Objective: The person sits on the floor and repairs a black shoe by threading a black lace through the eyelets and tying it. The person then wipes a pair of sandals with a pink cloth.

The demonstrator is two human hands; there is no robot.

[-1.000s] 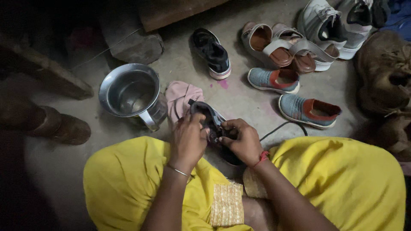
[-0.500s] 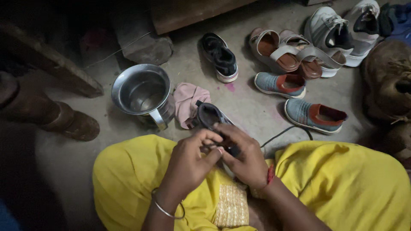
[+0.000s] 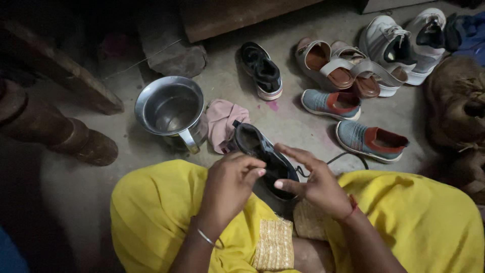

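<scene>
A black shoe (image 3: pixel 258 150) lies tilted against my lap, toe pointing away from me, over my yellow garment (image 3: pixel 151 212). My left hand (image 3: pixel 228 188) curls its fingertips onto the shoe's near left side. My right hand (image 3: pixel 317 183) is at the heel end, thumb pressed to the rim and fingers spread out above the shoe. A thin bangle sits on my left wrist and a red thread on my right wrist.
On the concrete floor stand a steel mug (image 3: pixel 169 108) and a pink cloth (image 3: pixel 225 121) just beyond the shoe. Farther off lie a second black shoe (image 3: pixel 260 71), brown sandals (image 3: pixel 328 65), two grey-blue slip-ons (image 3: pixel 371 141), white sneakers (image 3: pixel 399 45), and a brown boot (image 3: pixel 60 134) at left.
The shoe has been lowered closer to my lap. My right hand's fingers have loosened and spread, and my left hand has slid down to the shoe's near side.
</scene>
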